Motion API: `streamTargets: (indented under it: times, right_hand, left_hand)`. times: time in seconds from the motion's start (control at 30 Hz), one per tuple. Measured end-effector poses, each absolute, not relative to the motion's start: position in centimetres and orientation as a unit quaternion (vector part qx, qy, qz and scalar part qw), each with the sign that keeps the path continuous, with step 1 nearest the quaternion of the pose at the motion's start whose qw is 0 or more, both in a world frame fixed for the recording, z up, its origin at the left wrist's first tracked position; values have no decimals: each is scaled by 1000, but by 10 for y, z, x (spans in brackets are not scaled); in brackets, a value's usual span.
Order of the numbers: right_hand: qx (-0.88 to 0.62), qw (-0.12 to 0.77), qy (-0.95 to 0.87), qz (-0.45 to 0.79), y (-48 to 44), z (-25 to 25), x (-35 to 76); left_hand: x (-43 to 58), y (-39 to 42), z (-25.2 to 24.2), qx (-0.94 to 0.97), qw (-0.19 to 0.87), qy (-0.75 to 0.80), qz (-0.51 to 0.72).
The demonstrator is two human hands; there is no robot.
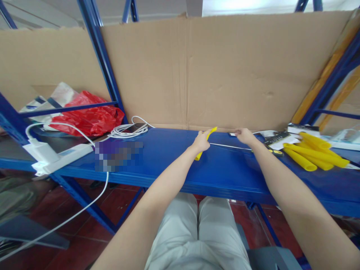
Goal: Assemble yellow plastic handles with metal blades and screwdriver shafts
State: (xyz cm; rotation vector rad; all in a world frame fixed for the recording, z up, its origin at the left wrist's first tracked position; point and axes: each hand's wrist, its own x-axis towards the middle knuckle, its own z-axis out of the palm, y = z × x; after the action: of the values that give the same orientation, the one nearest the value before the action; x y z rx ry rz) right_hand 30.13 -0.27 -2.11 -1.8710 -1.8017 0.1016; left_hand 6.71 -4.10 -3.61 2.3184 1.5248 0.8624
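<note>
My left hand (201,141) is closed around a yellow sleeve (213,130), which stands slanted over the blue shelf and shows above and below my fingers. My right hand (243,135) is at the back of the shelf with its fingers pinched together. By those fingertips is a small white and dark piece (232,134); whether they grip it is too small to tell. A thin metal rod (230,146) lies between my hands and runs behind my right forearm. Beyond that forearm is a yellow and black handle (277,153), partly hidden.
Several yellow tubes (312,152) are piled at the right, beside a black and white packet (281,141). To the left are a coiled white cable (129,131), a power strip (67,157) and a red plastic bag (90,114). Cardboard (225,71) backs the blue shelf (168,153).
</note>
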Motion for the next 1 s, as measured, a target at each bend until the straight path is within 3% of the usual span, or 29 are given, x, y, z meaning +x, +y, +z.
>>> streamTargets:
  times: [0.13,0.37,1.0]
  right_hand:
    - [-788,177,-589,-29,0,-34,339]
    - [-780,133,-611,-31,22,-52,367]
    - [-745,40,-664,-50,21,-47,358]
  left_hand:
    - [66,-39,-35,761,166,539,321]
    - [65,-38,-36,729,259,548,317]
    - [66,-39,-33,736,266,562,268]
